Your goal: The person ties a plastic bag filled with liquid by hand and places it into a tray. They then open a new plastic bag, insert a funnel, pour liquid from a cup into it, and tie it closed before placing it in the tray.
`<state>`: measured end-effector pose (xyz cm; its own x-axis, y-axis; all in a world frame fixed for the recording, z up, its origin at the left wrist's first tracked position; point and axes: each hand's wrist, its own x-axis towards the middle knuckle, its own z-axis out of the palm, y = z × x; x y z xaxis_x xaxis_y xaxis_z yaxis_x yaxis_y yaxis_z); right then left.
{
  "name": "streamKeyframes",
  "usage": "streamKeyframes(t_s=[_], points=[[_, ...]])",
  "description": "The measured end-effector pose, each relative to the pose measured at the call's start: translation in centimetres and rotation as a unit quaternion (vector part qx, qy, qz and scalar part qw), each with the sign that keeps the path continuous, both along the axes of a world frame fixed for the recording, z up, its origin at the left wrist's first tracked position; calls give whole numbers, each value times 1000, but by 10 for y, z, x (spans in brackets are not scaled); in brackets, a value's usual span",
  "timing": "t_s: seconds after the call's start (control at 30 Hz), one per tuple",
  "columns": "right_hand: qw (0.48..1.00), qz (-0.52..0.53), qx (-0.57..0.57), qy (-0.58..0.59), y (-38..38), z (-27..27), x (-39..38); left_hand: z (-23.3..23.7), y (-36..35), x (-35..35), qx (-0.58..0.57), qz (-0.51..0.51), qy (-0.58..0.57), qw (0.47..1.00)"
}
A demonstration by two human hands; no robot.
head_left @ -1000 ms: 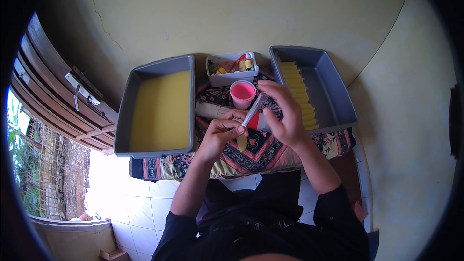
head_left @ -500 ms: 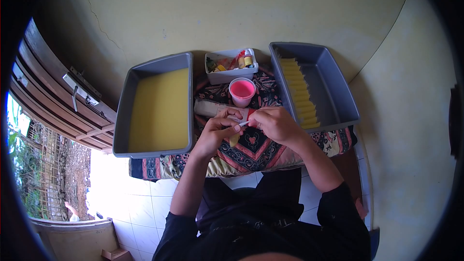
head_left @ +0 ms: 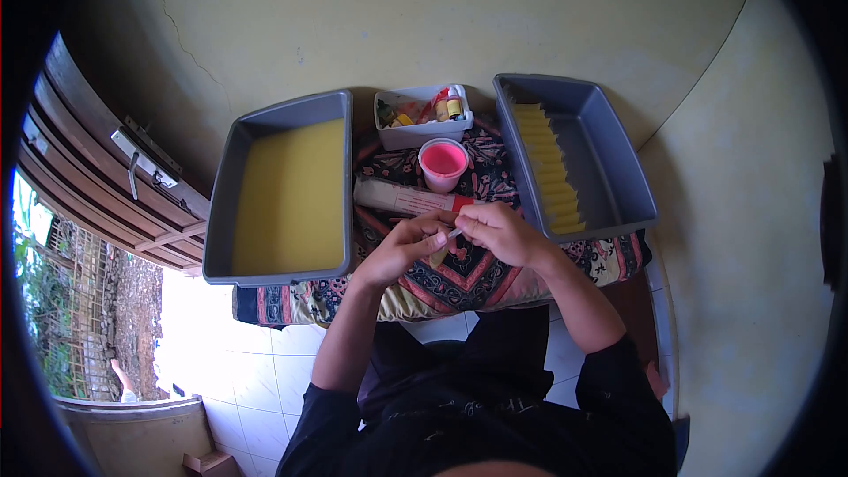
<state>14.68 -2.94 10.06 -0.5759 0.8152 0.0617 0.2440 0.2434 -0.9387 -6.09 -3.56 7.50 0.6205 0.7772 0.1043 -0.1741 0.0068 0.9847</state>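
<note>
My left hand point(head_left: 406, 249) is closed, thumb and fingers pinching a small yellow piece with a whitish end point(head_left: 438, 257). Its yellow part hangs below my fingers. From the other side, my right hand point(head_left: 497, 231) pinches the whitish end, so both hands meet on the piece. Fingers hide much of it, and its kind cannot be made out. Just beyond my hands lies a long white and red packet point(head_left: 402, 198). Behind that stands a white tub with bright pink contents point(head_left: 442, 164).
A grey tray point(head_left: 219, 203) with a flat yellow layer stands left. Another grey tray point(head_left: 609, 159), right, holds a row of yellow rolls. A white basket point(head_left: 422, 136) with small bottles stands against the wall. Patterned cloth point(head_left: 459, 287) covers the table. A door point(head_left: 132, 163) opens left; a person's limb point(head_left: 122, 377) shows outside.
Both hands stay together on the small piece, with a slight shift of the fingers. More of the white and red packet shows beyond them.
</note>
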Motion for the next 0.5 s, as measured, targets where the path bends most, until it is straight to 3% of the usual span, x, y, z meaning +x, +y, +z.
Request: streamKeyframes(t_s=[0.07,0.23,0.33,0.5], points=[[1000,-8,0,-5,-2,-3,-2,0,0,3,-24,-24,-17,999],[996,-57,-63,39,-3,1,1,-11,4,3,85,26,4,996],[995,-63,-55,49,-2,1,4,-12,-2,0,11,35,2,999],[978,-56,-170,103,2,-4,15,-21,-3,-6,46,69,38,996]])
